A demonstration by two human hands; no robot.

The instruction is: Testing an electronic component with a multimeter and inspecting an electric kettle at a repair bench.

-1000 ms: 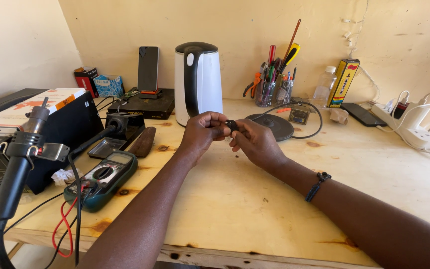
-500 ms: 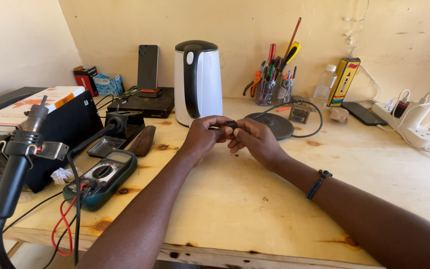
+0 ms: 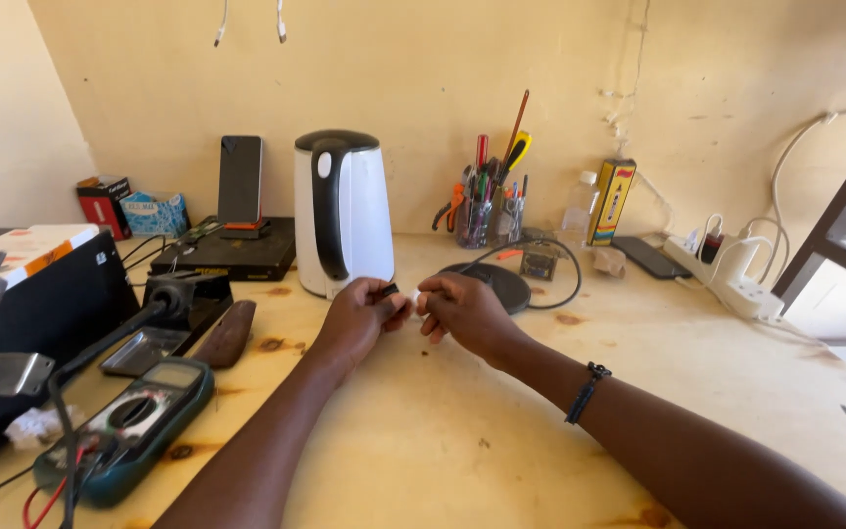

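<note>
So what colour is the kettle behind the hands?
The kettle is white with a black lid and handle strip, clearest in the head view.

Kettle (image 3: 343, 211) glossy white plastic; table (image 3: 462, 431) matt bare wood, stained.

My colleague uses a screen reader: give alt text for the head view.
Left hand and right hand meet over a wooden bench, pinching a small black part. A white kettle stands behind; a green multimeter lies at left.
</note>
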